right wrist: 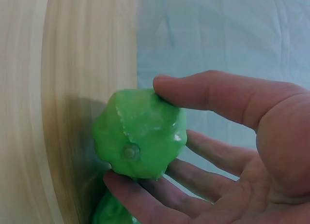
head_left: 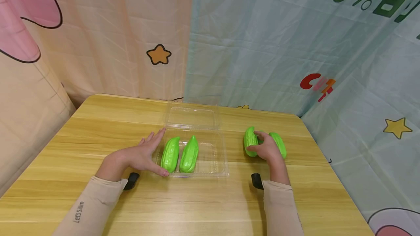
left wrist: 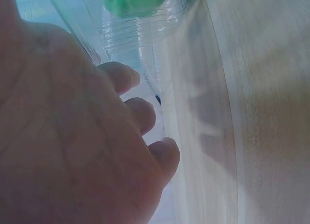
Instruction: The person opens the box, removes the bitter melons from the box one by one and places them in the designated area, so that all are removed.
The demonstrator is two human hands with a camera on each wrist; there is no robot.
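Observation:
My left hand [head_left: 141, 158] lies along the left side of a clear plastic clamshell box [head_left: 211, 156], thumb at its front left corner and fingers spread straight. Inside the box two bright green toy bitter melons [head_left: 189, 154] lie side by side in the left half. My right hand [head_left: 266, 148] pinches another green bitter melon [head_left: 251, 142] to the right of the box. In the right wrist view this bitter melon [right wrist: 138, 134] shows its ridged end, between the thumb and fingers. One more bitter melon [head_left: 279, 145] sits just right of that hand, partly hidden by it.
The box's lid [head_left: 193, 115] is folded back behind it on the wooden table [head_left: 183, 207]. Printed curtains [head_left: 249, 46] hang along the table's back and right edges. Black wrist straps [head_left: 132, 181] show at both sleeves.

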